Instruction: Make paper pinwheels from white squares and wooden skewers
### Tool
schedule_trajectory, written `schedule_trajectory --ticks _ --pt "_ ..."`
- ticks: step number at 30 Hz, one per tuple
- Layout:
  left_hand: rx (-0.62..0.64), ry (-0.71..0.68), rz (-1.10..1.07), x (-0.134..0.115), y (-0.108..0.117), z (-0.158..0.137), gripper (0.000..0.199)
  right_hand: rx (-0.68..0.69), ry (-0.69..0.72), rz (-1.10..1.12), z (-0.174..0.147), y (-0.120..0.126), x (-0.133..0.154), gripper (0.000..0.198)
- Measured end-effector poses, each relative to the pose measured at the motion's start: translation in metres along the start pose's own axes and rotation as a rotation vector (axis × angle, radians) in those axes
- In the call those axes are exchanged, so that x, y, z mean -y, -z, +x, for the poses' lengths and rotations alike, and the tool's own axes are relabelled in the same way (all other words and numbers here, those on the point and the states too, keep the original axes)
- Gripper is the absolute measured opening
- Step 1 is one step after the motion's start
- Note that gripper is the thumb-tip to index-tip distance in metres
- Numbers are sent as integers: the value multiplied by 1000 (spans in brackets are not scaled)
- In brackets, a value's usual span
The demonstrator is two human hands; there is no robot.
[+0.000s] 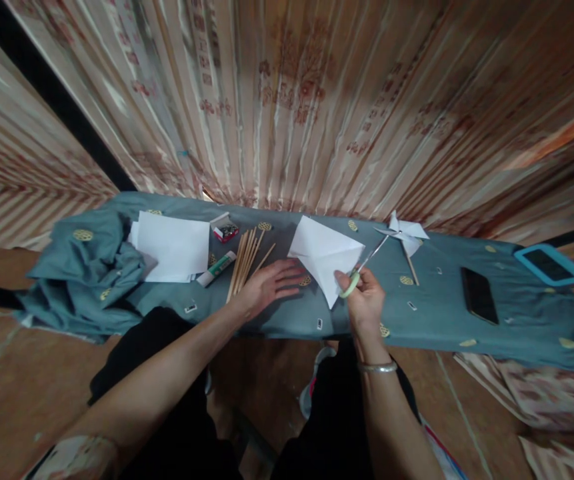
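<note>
A creased square of white paper [323, 253] lies turned cornerwise on the cloth in front of me. My right hand [365, 300] is closed around the pale green handles of a pair of scissors [351, 285], at the paper's right edge. The scissors' metal blades point away and to the right and look parted. My left hand [271, 285] is open, palm down with fingers stretched towards the paper's left side; whether the fingertips touch it I cannot tell. Just left of that hand lie several thin wooden sticks [243, 263].
A paper pinwheel [407, 235] on a stick lies beyond the scissors. Further right are a dark phone [479, 295] and a blue-framed tablet [551, 264]. To the left lie a glue stick [217, 269], a small red box [225, 230], stacked white paper [174, 248] and bunched cloth [87, 267].
</note>
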State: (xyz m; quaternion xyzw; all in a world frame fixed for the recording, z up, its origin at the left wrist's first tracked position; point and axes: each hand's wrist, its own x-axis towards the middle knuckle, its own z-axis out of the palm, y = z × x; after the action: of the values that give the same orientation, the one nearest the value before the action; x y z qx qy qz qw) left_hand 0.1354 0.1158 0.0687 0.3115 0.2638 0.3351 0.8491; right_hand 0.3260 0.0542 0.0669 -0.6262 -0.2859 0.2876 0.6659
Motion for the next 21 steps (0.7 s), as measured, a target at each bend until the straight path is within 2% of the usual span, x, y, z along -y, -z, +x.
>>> schedule_trajectory --ticks 3,8,15,21 --pt "0 28 64 11 -4 0 50 2 36 16 0 -10 -4 42" --pt "-15 -87 216 24 -13 3 54 64 22 19 -6 -28 -7 40" --pt "-264 -264 224 23 -12 6 37 133 -41 43 -12 -41 -10 38" --pt "-451 -378 308 15 -7 7 40 165 -64 31 -14 -46 -11 42"
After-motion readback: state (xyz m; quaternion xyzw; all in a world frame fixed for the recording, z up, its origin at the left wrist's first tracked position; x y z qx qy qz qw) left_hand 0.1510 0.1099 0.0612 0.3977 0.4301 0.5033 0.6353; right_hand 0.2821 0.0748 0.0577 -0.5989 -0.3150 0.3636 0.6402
